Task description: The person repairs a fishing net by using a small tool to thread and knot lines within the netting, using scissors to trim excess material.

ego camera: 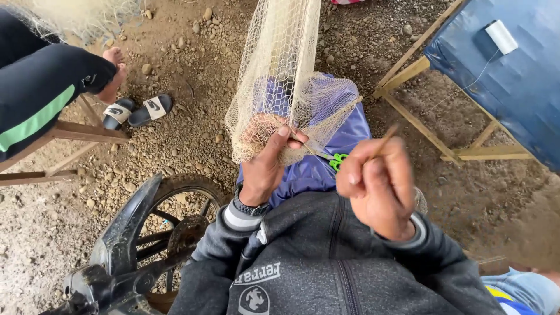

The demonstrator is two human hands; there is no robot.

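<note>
the fishing net (280,76), pale and fine-meshed, hangs down from the top of the view and bunches over the person's lap, which is covered in blue-purple cloth (309,169). no open container shows; the nearest thing to one is a blue covered stand on a wooden frame (513,76) at the right, with a white spool of thread (501,36) lying on top and a thin thread running off it.

the left hand (265,166) is closed on the net's lower edge, thumb pressed over a gathered fold of mesh. the right hand (379,186) is curled shut around a thin wooden netting needle (385,140), whose tip pokes up past the fingers. green-handled scissors (337,161) lie on the lap between the two hands, mostly hidden; only the handles and a bit of blade show.

at the lower left a motorbike wheel and mudguard (151,233) are cut off by the frame. another person's sleeve (41,87) and bare foot (114,73) sit at the upper left, near a pair of sandals (137,111). the thread on the needle is probably there but too fine to see.
</note>
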